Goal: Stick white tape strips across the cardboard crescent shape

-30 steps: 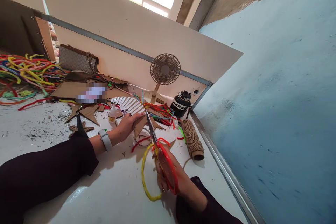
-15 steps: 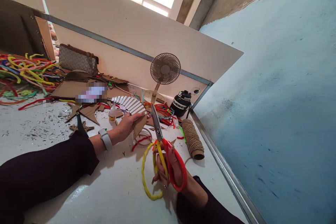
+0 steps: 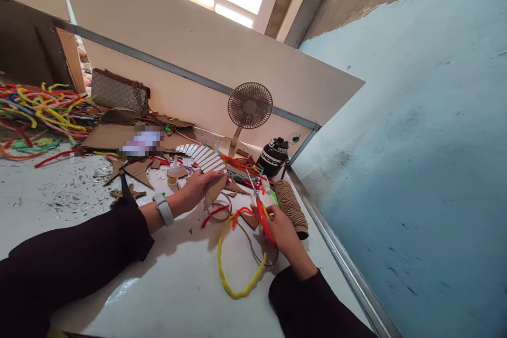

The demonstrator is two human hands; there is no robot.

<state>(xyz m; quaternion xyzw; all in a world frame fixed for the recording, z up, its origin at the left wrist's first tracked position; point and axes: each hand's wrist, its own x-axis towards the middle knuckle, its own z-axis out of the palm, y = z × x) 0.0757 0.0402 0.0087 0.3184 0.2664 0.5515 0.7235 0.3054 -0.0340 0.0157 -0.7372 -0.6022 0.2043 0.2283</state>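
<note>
My left hand (image 3: 197, 190) is closed on a curved cardboard piece (image 3: 216, 190) whose upper side carries a row of white strips (image 3: 200, 157). Red-handled scissors (image 3: 261, 216) are in my right hand (image 3: 280, 228), its fingers around the handles and the blades pointing away from me. Below and between the hands, a loop of yellow pipe cleaner (image 3: 237, 294) lies on the white table (image 3: 178, 296). A short orange-red pipe cleaner (image 3: 241, 211) and a ring-shaped roll (image 3: 219, 215) lie near the cardboard. The twine spool (image 3: 292, 206) is just beyond my right hand.
A small glue bottle (image 3: 172, 171) stands left of the cardboard piece. Behind are a fan (image 3: 250, 105), a black bottle (image 3: 273, 156) and a handbag (image 3: 119, 92). Many pipe cleaners (image 3: 47, 111) heap at left; a cardboard star (image 3: 127, 194) lies nearer. A blue wall (image 3: 415, 169) borders the right.
My right hand has moved right and away from me with the scissors, toward the twine spool, and the scissors have turned. The yellow loop now lies more exposed. My left hand has shifted slightly right.
</note>
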